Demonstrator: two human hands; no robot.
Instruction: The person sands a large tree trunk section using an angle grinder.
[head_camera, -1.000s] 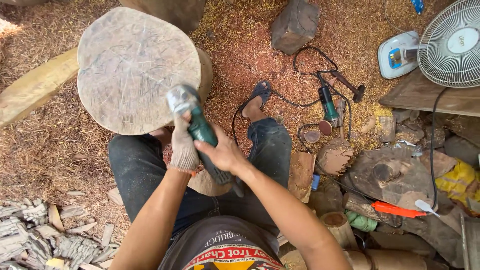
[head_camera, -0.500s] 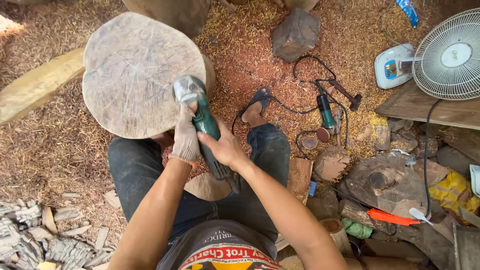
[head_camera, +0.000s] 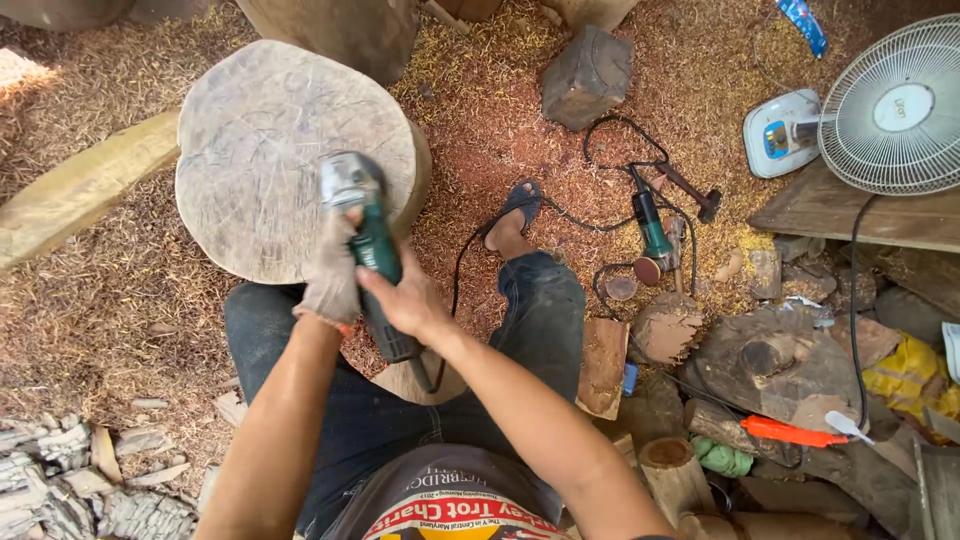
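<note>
Both hands clenched on green grinder (head_camera: 370, 245) (left hand (head_camera: 330, 275) gloved, right hand (head_camera: 405, 300) bare) over round stump (head_camera: 260, 130); sawdust floor (head_camera: 80, 300).

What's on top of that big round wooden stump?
The silver head of a green angle grinder sits over the round stump near its right edge, held by the gloved left hand and bare right hand. The disc underneath and where it touches the wood are hidden.

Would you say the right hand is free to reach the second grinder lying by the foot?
Probably not: the right hand is wrapped around the green grinder; the second grinder lies farther right, past the knee.
</note>
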